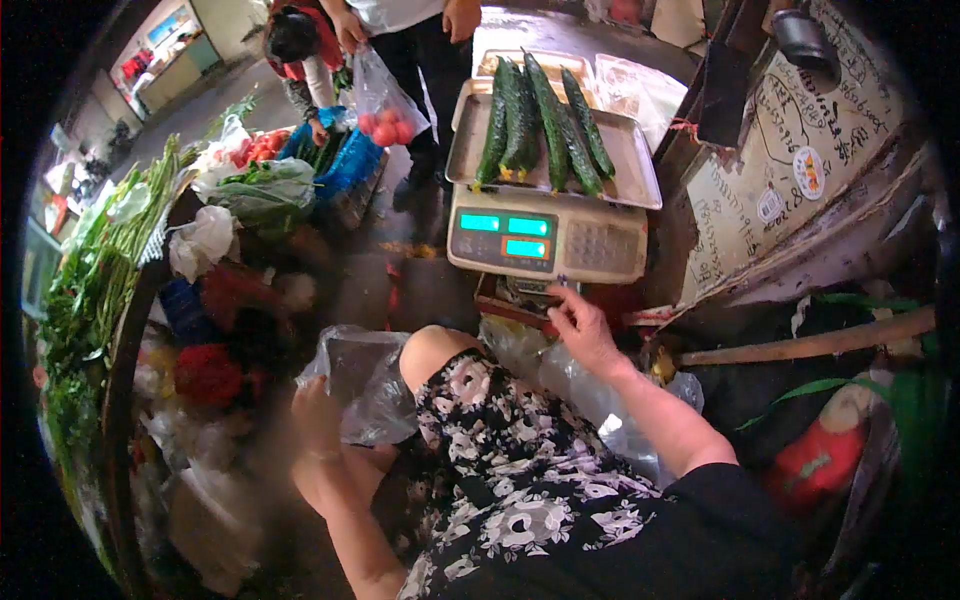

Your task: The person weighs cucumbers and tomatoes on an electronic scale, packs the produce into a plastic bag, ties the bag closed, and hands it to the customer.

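Note:
Several green cucumbers (548, 125) lie side by side on the metal tray (632, 165) of a weighing scale (585, 245), whose display is lit. Just below the scale's front edge is my right hand (583, 328), empty, with its fingers apart and some of them bent. My left hand (318, 418) is low on the left, at the edge of a clear plastic bag (368, 385). Motion blurs its fingers, so its grip on the bag is unclear.
Leafy greens (105, 290) line the left side. A person (400, 20) stands beyond the scale with a bag of tomatoes (387, 128); another (305, 50) bends over produce near a blue bag (345, 160). A board with writing (790, 150) stands at right.

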Action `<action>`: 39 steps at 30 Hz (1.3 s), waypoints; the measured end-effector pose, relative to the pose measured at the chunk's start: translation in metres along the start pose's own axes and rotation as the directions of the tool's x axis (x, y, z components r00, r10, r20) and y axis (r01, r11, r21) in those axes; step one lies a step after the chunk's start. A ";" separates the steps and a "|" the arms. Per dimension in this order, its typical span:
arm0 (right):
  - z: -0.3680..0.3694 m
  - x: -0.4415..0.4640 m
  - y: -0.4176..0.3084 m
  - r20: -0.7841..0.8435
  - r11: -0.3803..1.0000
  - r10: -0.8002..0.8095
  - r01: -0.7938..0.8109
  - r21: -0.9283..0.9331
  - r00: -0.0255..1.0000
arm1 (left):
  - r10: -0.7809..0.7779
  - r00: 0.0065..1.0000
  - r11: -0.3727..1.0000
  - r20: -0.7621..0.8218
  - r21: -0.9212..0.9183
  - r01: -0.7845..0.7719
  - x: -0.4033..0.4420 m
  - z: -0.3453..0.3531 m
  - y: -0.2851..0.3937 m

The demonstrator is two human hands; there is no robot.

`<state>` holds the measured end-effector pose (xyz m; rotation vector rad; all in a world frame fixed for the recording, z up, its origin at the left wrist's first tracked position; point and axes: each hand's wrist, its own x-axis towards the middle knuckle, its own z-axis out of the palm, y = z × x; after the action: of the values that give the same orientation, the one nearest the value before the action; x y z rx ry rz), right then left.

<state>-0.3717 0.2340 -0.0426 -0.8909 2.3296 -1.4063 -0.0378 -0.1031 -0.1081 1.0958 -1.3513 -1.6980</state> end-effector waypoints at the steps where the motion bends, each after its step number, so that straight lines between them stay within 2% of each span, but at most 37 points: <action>1: -0.007 0.002 -0.007 -0.074 0.992 -0.093 0.086 -0.090 0.993 | -0.013 1.000 1.000 0.006 0.006 0.013 -0.003 0.003 0.003; 3: -0.019 0.006 -0.009 -0.104 0.986 -0.109 0.094 -0.139 0.989 | -0.019 0.998 1.000 -0.061 -0.008 0.019 -0.009 0.009 0.011; 4: -0.023 0.007 -0.009 -0.132 0.976 -0.140 0.114 -0.184 0.981 | -0.009 0.998 0.995 -0.061 0.097 0.015 -0.014 0.016 0.022; 5: -0.027 0.007 -0.008 -0.130 0.977 -0.132 0.107 -0.186 0.983 | -0.017 0.998 0.995 -0.060 0.099 0.023 -0.022 0.025 0.035; 7: -0.033 0.008 -0.005 -0.162 0.946 -0.166 0.111 -0.304 0.973 | -0.183 0.974 0.974 -0.131 -0.158 0.162 -0.036 0.045 0.053; 8: -0.035 0.007 -0.002 -0.128 0.937 -0.081 0.032 -0.348 0.988 | -0.195 0.943 0.976 -0.271 -0.144 0.161 -0.038 0.052 0.054; 9: -0.034 0.007 0.001 -0.127 0.937 -0.079 0.031 -0.347 0.989 | -0.197 0.942 0.976 -0.271 -0.142 0.163 -0.036 0.048 0.051; 11: -0.033 0.008 0.003 -0.157 0.940 -0.173 0.115 -0.321 0.972 | -0.173 0.974 0.976 -0.145 -0.157 0.150 -0.028 0.037 0.042; 12: -0.035 0.008 0.002 -0.157 0.940 -0.172 0.114 -0.321 0.973 | -0.173 0.974 0.976 -0.144 -0.157 0.151 -0.026 0.032 0.038; 14: -0.040 0.007 -0.008 -0.053 0.927 -0.005 -0.015 -0.376 0.999 | -0.158 0.985 0.976 -0.072 -0.166 0.145 -0.025 0.030 0.037; 15: -0.040 0.007 -0.007 -0.054 0.926 -0.006 -0.015 -0.376 0.999 | -0.158 0.985 0.975 -0.071 -0.166 0.144 -0.024 0.030 0.036; 17: -0.040 0.007 -0.004 -0.099 0.931 -0.108 0.065 -0.359 0.989 | -0.171 0.977 0.976 -0.129 -0.157 0.150 -0.026 0.035 0.037; 21: -0.043 0.008 0.002 -0.161 0.942 -0.097 0.038 -0.335 0.982 | -0.153 0.984 0.974 -0.088 -0.181 0.136 -0.032 0.041 0.043; 23: -0.044 0.011 0.004 -0.180 0.926 -0.089 0.015 -0.378 0.980 | -0.169 0.974 0.976 -0.152 -0.165 0.144 -0.037 0.049 0.050; 26: -0.042 0.015 0.009 -0.215 0.938 -0.140 0.059 -0.342 0.967 | -0.181 0.973 0.978 -0.146 -0.129 0.162 -0.038 0.051 0.053; 30: -0.038 0.008 -0.002 -0.113 0.871 -0.132 0.060 -0.488 0.985 | -0.160 0.977 0.980 -0.140 -0.137 0.141 -0.033 0.045 0.046; 32: -0.037 0.007 -0.012 -0.053 0.766 0.090 -0.103 -0.634 0.995 | -0.172 0.980 0.980 -0.096 -0.114 0.161 -0.030 0.038 0.044; 33: -0.040 0.007 -0.014 -0.054 0.767 0.091 -0.104 -0.633 0.994 | -0.171 0.981 0.981 -0.095 -0.112 0.160 -0.029 0.037 0.042; 36: -0.050 0.010 -0.012 -0.030 0.796 0.007 -0.024 -0.605 1.000 | -0.174 0.977 0.981 -0.121 -0.110 0.160 -0.022 0.032 0.030; 38: -0.054 0.016 -0.008 -0.157 0.877 -0.126 0.036 -0.480 0.979 | -0.096 0.980 0.995 -0.175 -0.011 0.096 -0.010 0.020 0.014; 39: -0.054 0.019 -0.008 -0.158 0.877 -0.126 0.036 -0.480 0.979 | -0.096 0.980 0.995 -0.174 -0.011 0.096 -0.017 0.030 0.025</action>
<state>-0.4118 0.2571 -0.0074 -1.0291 2.8826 -0.9847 -0.0585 -0.0816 -0.0778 1.2948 -1.2038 -1.6286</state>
